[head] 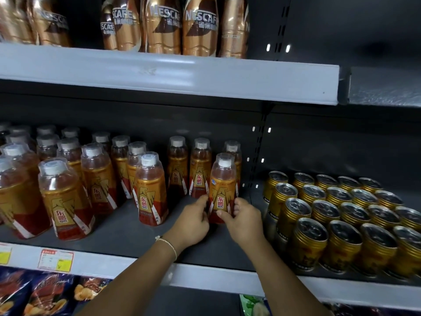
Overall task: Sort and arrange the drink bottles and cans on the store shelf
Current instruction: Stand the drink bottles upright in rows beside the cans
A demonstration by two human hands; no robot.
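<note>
Both hands, left hand (193,221) and right hand (242,221), grip one orange bottle (222,190) low on its sides, upright on the middle shelf (141,233) right of the bottle rows, beside gold cans (337,215), likely squaring its label forward.

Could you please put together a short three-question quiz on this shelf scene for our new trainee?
1. True or false: both hands, the left hand and the right hand, hold the same orange-labelled clear plastic bottle with a white cap.
2. Which lies to the right of that bottle on the grey metal middle shelf? A) copper-coloured coffee bottles B) gold ribbed metal cans with silver tops C) snack bags
3. Fill in: the copper-coloured coffee bottles stand on the shelf ____ the one being worked on.

Key: 1 true; 2 B, the gold ribbed metal cans with silver tops; 3 above.
</note>
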